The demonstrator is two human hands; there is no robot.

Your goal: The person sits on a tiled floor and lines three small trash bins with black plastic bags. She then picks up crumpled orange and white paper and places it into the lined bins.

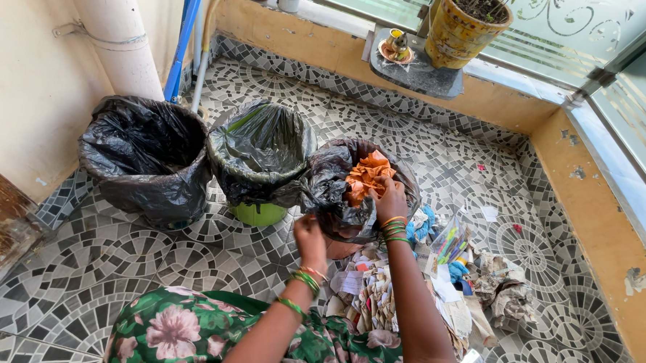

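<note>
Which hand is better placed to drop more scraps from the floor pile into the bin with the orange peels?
Probably the right hand: it rests on the peels inside the bin, with the scrap pile under its forearm. The left hand grips the black bag's edge, steadying it.
</note>
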